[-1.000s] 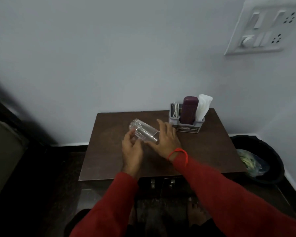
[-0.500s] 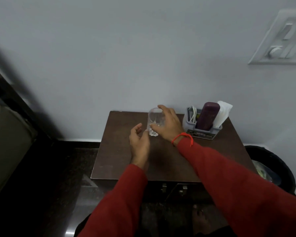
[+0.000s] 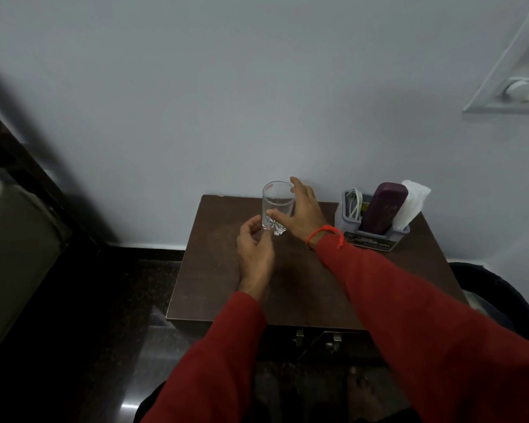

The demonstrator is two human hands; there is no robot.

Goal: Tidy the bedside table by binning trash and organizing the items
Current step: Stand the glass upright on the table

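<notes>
Upright, clear glass (image 3: 276,206), cut-patterned base

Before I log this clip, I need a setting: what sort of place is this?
Probably a bedroom corner: a small wooden bedside table against the wall, a switchboard above, a dark bin beside it.

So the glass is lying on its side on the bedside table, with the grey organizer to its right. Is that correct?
Not quite. The head view shows the glass standing upright on the bedside table, its patterned base down, with the right hand around it and the left hand open beside its base. The grey organizer is indeed to its right.
</notes>
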